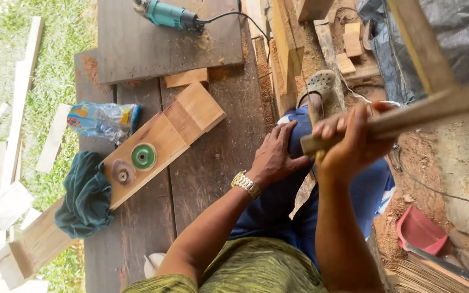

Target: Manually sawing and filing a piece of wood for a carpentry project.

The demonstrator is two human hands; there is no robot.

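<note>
Far left on the tabletop (137, 54): plastic bag (103, 120), green cloth (85, 198), and a long plank (158, 144) carrying a brown disc (122, 173) and a green disc (144, 157). Teal power tool (165, 13) at the far edge. Left hand (274, 157), watch (246, 184) on wrist, rests open, fingers spread over the blue-trousered knee (299, 122). Right hand (354, 144) closed tight around the end of a wooden stick (408, 116), which runs right and slightly up, above the knee. Red dustpan (419, 230) on the ground, near right.
</note>
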